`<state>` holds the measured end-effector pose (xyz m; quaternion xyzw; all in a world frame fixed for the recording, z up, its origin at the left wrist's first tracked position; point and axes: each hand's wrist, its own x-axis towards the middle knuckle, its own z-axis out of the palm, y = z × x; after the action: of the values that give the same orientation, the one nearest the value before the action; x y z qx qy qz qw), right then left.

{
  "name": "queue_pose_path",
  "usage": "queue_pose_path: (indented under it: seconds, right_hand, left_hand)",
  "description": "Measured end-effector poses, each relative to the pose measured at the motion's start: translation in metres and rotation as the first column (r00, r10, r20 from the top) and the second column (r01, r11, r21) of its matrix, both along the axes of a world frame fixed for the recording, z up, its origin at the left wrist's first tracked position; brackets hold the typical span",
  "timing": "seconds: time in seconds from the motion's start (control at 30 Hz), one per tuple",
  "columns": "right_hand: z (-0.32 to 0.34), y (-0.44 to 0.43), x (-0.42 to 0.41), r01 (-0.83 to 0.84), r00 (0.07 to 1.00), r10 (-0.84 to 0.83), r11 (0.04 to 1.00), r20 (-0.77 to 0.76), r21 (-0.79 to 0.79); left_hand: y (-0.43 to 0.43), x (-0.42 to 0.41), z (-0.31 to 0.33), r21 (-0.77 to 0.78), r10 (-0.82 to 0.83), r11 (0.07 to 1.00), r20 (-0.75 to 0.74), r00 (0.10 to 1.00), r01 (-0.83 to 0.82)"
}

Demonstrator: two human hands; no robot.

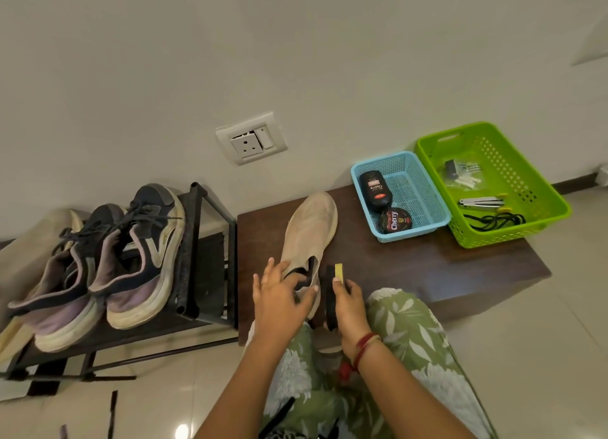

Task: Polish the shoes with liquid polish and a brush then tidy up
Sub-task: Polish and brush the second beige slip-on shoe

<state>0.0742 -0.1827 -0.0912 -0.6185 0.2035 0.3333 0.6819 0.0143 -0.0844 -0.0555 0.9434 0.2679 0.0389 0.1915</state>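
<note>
A beige slip-on shoe (311, 228) lies on the dark brown low table (394, 267), toe pointing to the wall. My left hand (279, 294) grips its heel opening, thumb across the collar. My right hand (350, 303) holds a shoe brush (331, 294) with black bristles and a yellow-ended back, set against the shoe's heel side. A black liquid polish bottle (375, 190) and a round polish tin (394, 221) lie in the blue basket (424, 188) at the table's back.
A green basket (526, 182) with small tools and a black cord stands right of the blue one. A black metal rack (204, 241) on the left carries dark sneakers (131, 251). A wall socket (251, 139) sits above. My knees are in floral green trousers (404, 333).
</note>
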Motion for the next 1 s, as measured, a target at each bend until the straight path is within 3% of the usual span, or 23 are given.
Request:
queue_pose_path:
  seconds: [0.1, 0.27, 0.37, 0.53, 0.73, 0.83, 0.9, 0.93, 1.0]
  right_hand:
    - [0.001, -0.006, 0.002, 0.007, 1.0, -0.007, 1.0, 0.021, -0.008]
    - [0.006, -0.013, -0.004, -0.055, 0.994, 0.052, 0.998, 0.097, 0.03]
    - [0.005, -0.013, -0.003, -0.087, 0.985, 0.085, 0.996, 0.152, 0.01]
    - [0.002, -0.013, -0.009, -0.216, 0.958, 0.234, 0.969, 0.164, -0.123]
    - [0.022, -0.002, 0.0, -0.118, 0.981, 0.092, 0.981, 0.168, 0.153]
    - [0.023, 0.005, 0.012, -0.024, 0.995, 0.002, 0.976, 0.102, 0.215]
    - [0.018, 0.005, 0.013, 0.03, 0.999, -0.037, 0.972, 0.027, 0.231]
    - [0.014, 0.004, 0.013, 0.041, 0.999, -0.044, 0.971, 0.008, 0.236]
    - [0.013, 0.004, 0.012, 0.046, 0.999, -0.049, 0.965, 0.005, 0.257]
  left_hand:
    - [-0.002, 0.008, -0.003, 0.033, 0.021, 0.999, -0.064, 0.998, -0.019]
    - [0.012, 0.008, -0.004, -0.372, 0.279, 0.895, 0.041, 0.959, -0.245]
    - [0.015, 0.002, 0.001, -0.458, 0.303, 0.852, 0.036, 0.952, -0.254]
    - [0.019, -0.005, -0.008, -0.401, 0.327, 0.868, 0.018, 0.945, -0.293]
    - [0.023, -0.011, -0.013, -0.373, 0.237, 0.898, -0.035, 0.971, -0.233]
    - [0.024, -0.009, -0.006, -0.447, 0.325, 0.861, 0.118, 0.939, -0.242]
    - [0.032, -0.003, 0.001, -0.32, 0.288, 0.923, 0.202, 0.936, -0.215]
    - [0.037, 0.004, 0.003, -0.194, 0.205, 0.966, 0.163, 0.965, -0.172]
    - [0.049, 0.021, 0.007, 0.022, -0.019, 1.0, -0.062, 0.998, 0.021]
